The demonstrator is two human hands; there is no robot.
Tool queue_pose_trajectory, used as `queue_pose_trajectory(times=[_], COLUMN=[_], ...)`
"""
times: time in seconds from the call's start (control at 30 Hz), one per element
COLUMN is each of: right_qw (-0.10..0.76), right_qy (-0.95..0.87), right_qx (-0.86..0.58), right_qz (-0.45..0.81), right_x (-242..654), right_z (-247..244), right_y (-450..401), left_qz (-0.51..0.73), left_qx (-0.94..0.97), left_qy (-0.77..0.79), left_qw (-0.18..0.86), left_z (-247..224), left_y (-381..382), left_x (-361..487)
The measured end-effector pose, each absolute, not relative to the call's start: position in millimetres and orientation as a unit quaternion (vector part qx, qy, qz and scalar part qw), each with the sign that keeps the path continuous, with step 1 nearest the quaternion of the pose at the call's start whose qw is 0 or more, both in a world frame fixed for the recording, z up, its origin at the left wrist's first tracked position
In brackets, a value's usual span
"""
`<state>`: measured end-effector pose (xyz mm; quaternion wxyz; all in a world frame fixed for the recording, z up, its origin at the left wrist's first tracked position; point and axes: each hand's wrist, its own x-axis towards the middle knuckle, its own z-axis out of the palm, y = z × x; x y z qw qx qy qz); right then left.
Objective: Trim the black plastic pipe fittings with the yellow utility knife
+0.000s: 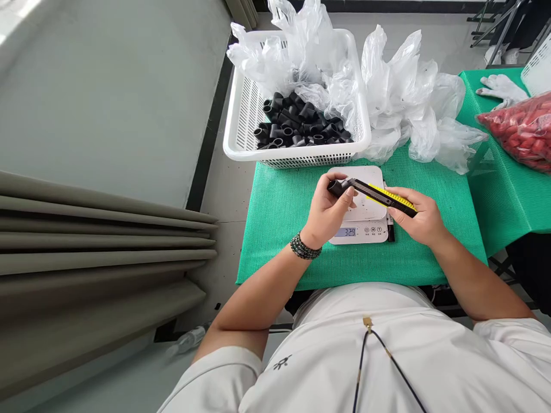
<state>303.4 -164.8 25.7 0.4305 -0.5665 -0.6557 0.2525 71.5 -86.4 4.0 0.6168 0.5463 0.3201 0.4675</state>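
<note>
Between the fingers of my left hand point(329, 209) is a black pipe fitting point(337, 187), held above a white digital scale point(364, 213). My right hand point(419, 215) is closed round a black and yellow utility knife point(387, 199). The knife points left, and its tip end meets the fitting at my left fingertips; whether the blade is cutting into it I cannot tell. Figures that look like 329 show on the scale's display point(345, 232). Partly hidden beside the scale lies a black marker-like stick point(391, 229).
Behind the scale stands a white plastic basket point(297, 154) with many black fittings point(297, 123) and clear plastic bags. More crumpled bags point(408, 103) lie to its right. On the right-hand green-covered table are a bag of red parts point(523, 135) and a white glove point(501, 87).
</note>
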Motion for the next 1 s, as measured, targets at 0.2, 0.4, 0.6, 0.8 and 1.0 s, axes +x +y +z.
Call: queue_pose_trajectory(times=[0.2, 0.4, 0.6, 0.8, 1.0], right_qw=[0.43, 0.422, 0.421, 0.423, 0.431], right_qy=[-0.654, -0.655, -0.654, -0.654, -0.655], right_qx=[-0.567, -0.573, -0.575, -0.574, -0.565], right_qz=[0.255, 0.252, 0.252, 0.254, 0.258], right_x=[303.0, 302.2, 301.5, 300.9, 299.5], right_z=[26.2, 27.9, 28.8, 29.2, 30.4], right_y=[-164.9, -164.4, -164.2, -163.9, -163.6], left_qz=[0.469, 0.471, 0.468, 0.465, 0.465], left_qx=[0.545, 0.543, 0.546, 0.548, 0.547], left_qy=[0.32, 0.323, 0.321, 0.323, 0.324], left_qw=[0.616, 0.615, 0.616, 0.616, 0.616], left_z=[3.8, 4.0, 3.1, 3.4, 5.3], left_y=[-86.3, -86.3, -86.0, -85.9, -86.1], left_x=[71.9, 72.3, 72.2, 71.8, 71.9])
